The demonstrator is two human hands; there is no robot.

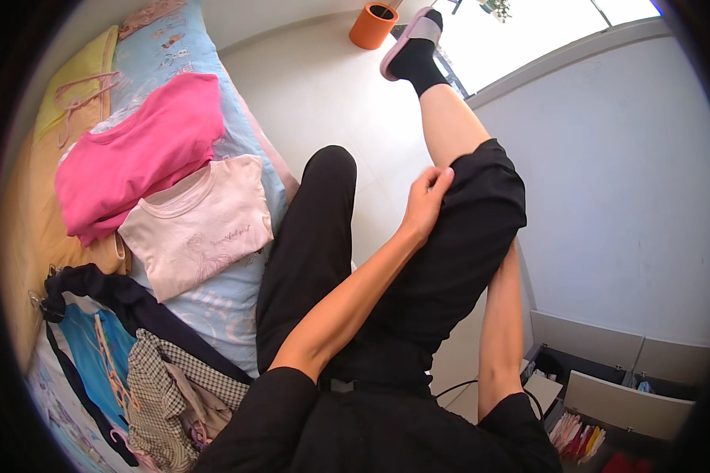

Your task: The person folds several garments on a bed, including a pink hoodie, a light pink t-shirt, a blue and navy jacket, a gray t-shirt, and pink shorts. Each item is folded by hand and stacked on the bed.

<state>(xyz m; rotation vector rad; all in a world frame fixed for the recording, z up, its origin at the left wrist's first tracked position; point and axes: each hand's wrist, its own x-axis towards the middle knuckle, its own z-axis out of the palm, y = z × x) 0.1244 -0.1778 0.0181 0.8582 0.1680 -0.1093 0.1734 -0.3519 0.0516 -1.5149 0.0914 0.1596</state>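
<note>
My left hand (pixel 428 198) pinches the rolled-up hem of the black trouser leg (pixel 479 195), just below the knee of my raised right leg. Behind that same knee, the leg hides my right hand; only its forearm shows. The raised foot wears a black sock (pixel 421 65) and a pink slide sandal (pixel 407 41). To the left, a pale pink printed shirt (pixel 207 219) lies folded on the bed, partly against a bright pink top (pixel 148 148).
Clothes hangers (pixel 109 360), a checked garment (pixel 160 396) and dark clothing (pixel 136 307) lie on the bed (pixel 210 307). An orange bin (pixel 370 26) stands by the window. Opened drawers (pixel 627 402) holding clothes are at lower right, below the wall.
</note>
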